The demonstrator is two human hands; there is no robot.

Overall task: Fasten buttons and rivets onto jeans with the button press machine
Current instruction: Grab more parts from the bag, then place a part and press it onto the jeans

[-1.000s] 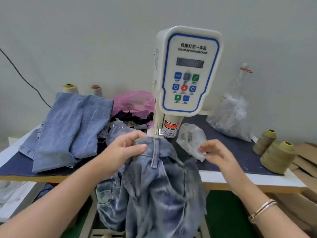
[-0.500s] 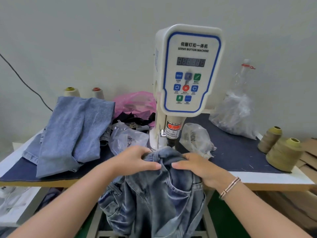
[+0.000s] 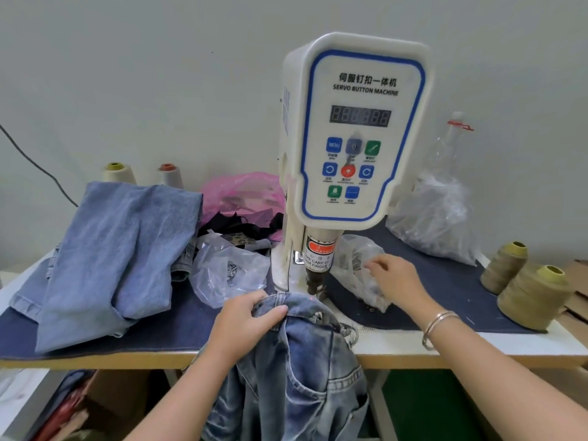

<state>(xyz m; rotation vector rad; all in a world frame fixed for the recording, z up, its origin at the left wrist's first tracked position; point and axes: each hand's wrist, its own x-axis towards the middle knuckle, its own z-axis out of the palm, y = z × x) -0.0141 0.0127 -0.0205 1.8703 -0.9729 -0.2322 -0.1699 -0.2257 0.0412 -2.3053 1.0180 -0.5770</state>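
Crowding press machine (image 3: 356, 138) — plastic bags (image 3: 227, 272), folded jeans (image 3: 117, 249), thread cones (image 3: 534, 296).

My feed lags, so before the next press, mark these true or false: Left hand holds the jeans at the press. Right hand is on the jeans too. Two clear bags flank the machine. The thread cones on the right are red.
1. Left hand holds the jeans at the press: true, its grip is on the waistband.
2. Right hand is on the jeans too: false, it reaches to the clear bag right of the machine.
3. Two clear bags flank the machine: true, the other bag lies left.
4. Thread cones on the right are red: false, they are olive.
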